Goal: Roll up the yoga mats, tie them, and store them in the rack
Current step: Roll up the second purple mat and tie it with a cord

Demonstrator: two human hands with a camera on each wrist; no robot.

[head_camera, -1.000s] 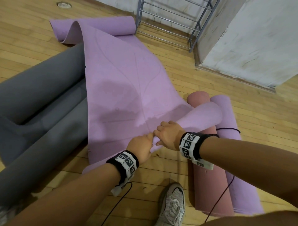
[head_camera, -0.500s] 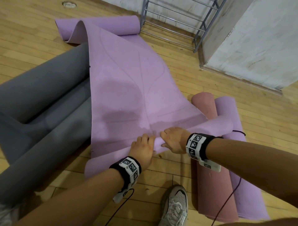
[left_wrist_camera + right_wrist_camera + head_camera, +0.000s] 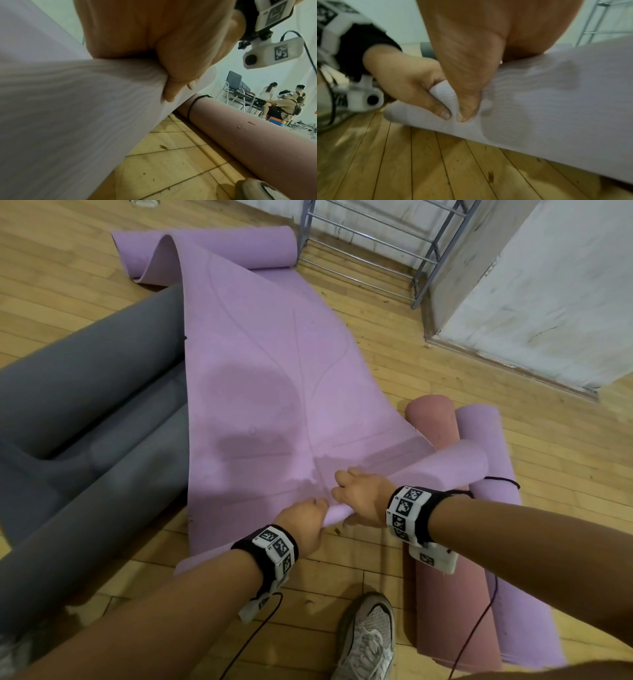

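Grey mats (image 3: 85,405) well to the left of my fingers: loose, untied. Purple mat (image 3: 260,378) runs ahead of my fingers toward the rack (image 3: 373,241); only the near edge is curled, far end kinked, so its roll is barely started. Left hand (image 3: 303,523) and right hand (image 3: 363,498) side by side, fingers curled over the fold, thumbs pinching it from below. Just right of them: pink roll (image 3: 445,542) banded, second purple roll (image 3: 496,525) beside it, neither racked. Left: rolling, tying, all storing.
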